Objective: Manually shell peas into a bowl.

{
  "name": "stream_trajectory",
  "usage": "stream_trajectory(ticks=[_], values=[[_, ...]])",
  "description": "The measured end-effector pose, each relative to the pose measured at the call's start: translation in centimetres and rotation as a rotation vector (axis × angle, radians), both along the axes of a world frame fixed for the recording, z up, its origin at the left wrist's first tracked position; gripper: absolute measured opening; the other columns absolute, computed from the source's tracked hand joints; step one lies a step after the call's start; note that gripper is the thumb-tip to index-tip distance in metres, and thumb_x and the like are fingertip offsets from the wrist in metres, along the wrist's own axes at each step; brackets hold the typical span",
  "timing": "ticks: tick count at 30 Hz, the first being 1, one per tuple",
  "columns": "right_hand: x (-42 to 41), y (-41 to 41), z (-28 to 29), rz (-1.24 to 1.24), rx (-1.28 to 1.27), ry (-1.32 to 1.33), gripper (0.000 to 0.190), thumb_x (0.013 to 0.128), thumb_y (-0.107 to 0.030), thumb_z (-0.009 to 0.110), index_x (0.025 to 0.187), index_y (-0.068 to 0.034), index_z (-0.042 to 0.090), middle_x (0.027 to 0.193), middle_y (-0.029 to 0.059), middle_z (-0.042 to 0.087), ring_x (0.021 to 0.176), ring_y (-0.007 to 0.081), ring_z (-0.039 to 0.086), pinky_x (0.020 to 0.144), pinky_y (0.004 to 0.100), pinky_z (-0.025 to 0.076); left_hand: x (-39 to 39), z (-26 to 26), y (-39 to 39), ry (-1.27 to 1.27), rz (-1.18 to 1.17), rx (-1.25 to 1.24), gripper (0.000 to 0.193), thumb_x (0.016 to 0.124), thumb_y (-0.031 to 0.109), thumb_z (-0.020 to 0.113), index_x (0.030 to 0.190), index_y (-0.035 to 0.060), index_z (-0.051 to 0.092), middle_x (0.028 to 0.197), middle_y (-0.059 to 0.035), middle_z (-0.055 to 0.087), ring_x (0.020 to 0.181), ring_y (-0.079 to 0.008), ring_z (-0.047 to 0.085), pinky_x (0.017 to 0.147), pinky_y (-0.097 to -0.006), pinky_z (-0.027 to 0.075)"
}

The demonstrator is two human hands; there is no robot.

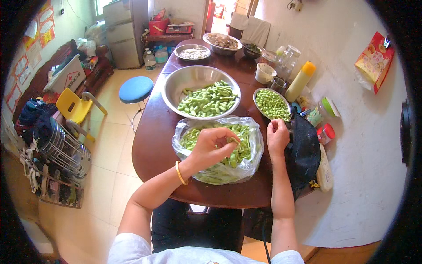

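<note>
My left hand (217, 145), with a bangle at its wrist, pinches a green pod shell above a clear plastic bag (252, 168) full of empty pod shells. Close to the near rim of a small metal bowl (271, 103) of shelled green beans is my right hand (277, 133), fingertips together; whether a bean is between them cannot be told. Behind the bag stands a wide stainless steel basin (171, 89) holding unshelled green soybean pods (211, 100).
On the dark wooden table (150, 148) stand bowls of food at the far end, a white tub (265, 73), jars and a yellow-capped bottle (300, 82). A black cloth bag (303, 148) lies by my right forearm. A blue stool (135, 89) stands left.
</note>
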State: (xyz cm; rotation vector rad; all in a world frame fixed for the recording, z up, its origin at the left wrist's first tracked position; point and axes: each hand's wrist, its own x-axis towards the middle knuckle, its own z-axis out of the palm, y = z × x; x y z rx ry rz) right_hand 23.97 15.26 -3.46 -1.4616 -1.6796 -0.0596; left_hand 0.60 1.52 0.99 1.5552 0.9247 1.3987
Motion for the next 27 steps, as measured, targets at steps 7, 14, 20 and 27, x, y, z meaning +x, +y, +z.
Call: stream_trajectory(ticks=[7,14,20,27], values=[[2.6,2.7,-1.4,-0.093,0.114,0.077,0.011,0.082,-0.012,0.067,0.090,-0.005,0.063,0.083,0.0097,0.067,0.073,0.0264,0.066,0.067,0.0387,0.051,-0.1,-0.2,0.2,-0.034,-0.019,-0.013,0.010,0.086,0.003,0.063,0.094,-0.0013,0.068,0.075,0.0007,0.064,0.062,-0.0029,0.059,0.056,-0.0184,0.047],[3.3,3.1,-2.1,-0.078,0.075,0.143,0.012,0.082,-0.009,0.065,0.091,-0.003,0.062,0.084,0.0111,0.067,0.073,0.0267,0.066,0.068,0.0380,0.052,0.1,0.2,0.2,-0.045,0.005,-0.038,0.010,0.086,0.004,0.065,0.094,-0.0010,0.068,0.074,0.0020,0.064,0.062,-0.0021,0.059,0.055,-0.0180,0.046],[2.9,2.9,-1.5,-0.042,0.138,0.232,0.014,0.083,-0.005,0.061,0.096,-0.001,0.062,0.092,0.0136,0.065,0.080,0.0284,0.065,0.072,0.0381,0.052,0.0,-0.1,0.3,-0.057,0.000,-0.056,0.010,0.086,0.002,0.064,0.094,-0.0014,0.068,0.077,0.0006,0.065,0.062,-0.0030,0.060,0.055,-0.0183,0.047],[3.2,3.5,-2.4,0.037,0.168,0.012,0.030,0.081,-0.002,0.060,0.111,0.002,0.062,0.105,0.0175,0.059,0.104,0.0347,0.057,0.093,0.0423,0.045,0.1,-0.3,0.4,-0.020,0.003,-0.031,0.011,0.086,0.002,0.064,0.095,-0.0021,0.068,0.077,-0.0007,0.065,0.062,-0.0038,0.060,0.055,-0.0186,0.048]])
